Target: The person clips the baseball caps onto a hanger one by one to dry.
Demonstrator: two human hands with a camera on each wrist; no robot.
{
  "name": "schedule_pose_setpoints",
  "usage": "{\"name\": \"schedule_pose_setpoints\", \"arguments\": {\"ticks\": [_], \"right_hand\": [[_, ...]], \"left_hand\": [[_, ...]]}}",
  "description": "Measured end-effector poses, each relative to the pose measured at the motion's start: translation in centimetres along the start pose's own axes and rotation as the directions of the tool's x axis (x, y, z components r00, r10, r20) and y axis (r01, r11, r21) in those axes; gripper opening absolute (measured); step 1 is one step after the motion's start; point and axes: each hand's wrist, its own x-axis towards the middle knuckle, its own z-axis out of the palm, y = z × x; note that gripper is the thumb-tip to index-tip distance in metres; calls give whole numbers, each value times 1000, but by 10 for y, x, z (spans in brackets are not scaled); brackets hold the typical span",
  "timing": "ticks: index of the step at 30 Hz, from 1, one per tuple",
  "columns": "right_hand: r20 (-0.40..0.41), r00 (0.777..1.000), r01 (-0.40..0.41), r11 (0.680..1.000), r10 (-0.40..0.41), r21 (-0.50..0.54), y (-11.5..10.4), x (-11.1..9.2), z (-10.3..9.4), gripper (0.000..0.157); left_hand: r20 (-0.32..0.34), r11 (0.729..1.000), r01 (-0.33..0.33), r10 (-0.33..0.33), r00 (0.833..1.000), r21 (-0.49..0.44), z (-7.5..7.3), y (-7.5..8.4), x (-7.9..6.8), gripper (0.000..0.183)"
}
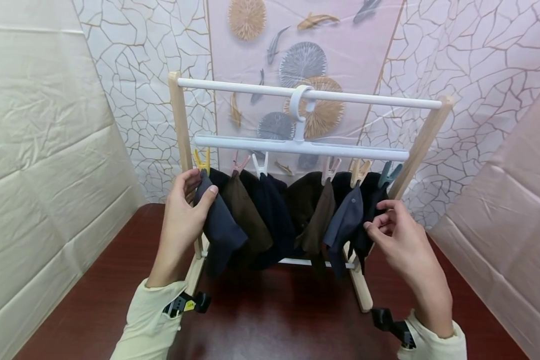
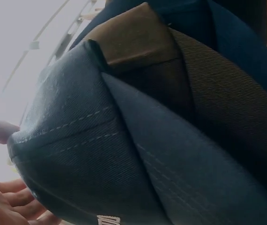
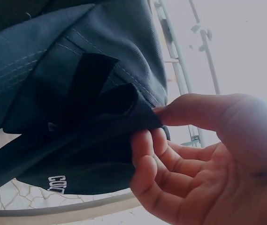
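Observation:
Several caps hang in a row from clothespins under a white hanger (image 1: 297, 146). My left hand (image 1: 184, 205) grips the edge of the leftmost blue-grey cap (image 1: 220, 220), just below a yellow clothespin (image 1: 202, 161). In the left wrist view, the stitched blue-grey cap (image 2: 77, 164) fills the middle, and my fingers (image 2: 18, 199) lie along its edge. At the right end, my right hand (image 1: 400, 240) pinches the edge of a black cap (image 3: 100, 154) between thumb and fingers. A teal clothespin (image 1: 389, 175) sits above that cap. White lettering shows on it in the right wrist view.
The hanger hooks over the white top bar (image 1: 364, 97) of a small wooden rack (image 1: 180, 115). Its feet stand on a dark red table (image 1: 274, 310). A brown cap (image 1: 243, 210) and a navy cap (image 1: 274, 220) hang beside the blue-grey one. Patterned cloth (image 1: 148, 75) stands behind.

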Motion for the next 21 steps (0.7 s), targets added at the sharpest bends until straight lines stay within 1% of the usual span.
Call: {"name": "schedule_pose_setpoints", "arguments": {"ticks": [3,6,9,11,14,16,18,21], "right_hand": [[-9,1000,17,1000,-17,3,3,-1,-2,42],[-6,1000,27,1000,-27,-8,5,-2,-3,41],[17,1000,21,999,-21,-24,6,-3,-4,40],[32,999,17,999,-16,-35,7,-3,-5,40],[57,998,-6,999,8,-42,8,-2,-8,43],[68,997,-20,998,24,-53,8,-2,-9,45],[67,997,-27,997,32,-67,7,-1,-10,45],[47,999,-24,996,28,-87,6,-2,-10,41]], "left_hand": [[7,1000,-9,10,1000,-15,3,-5,1,57],[7,999,-33,33,999,-31,6,-10,2,53],[-15,997,-76,75,997,-30,10,-17,2,51],[-45,993,-119,119,992,-3,13,-20,2,50],[-102,976,-197,206,973,97,19,-24,0,50],[-141,953,-240,268,953,186,22,-26,-1,50],[-176,925,-266,319,931,271,23,-26,-2,48],[-204,892,-285,370,906,350,23,-26,-3,43]]}}
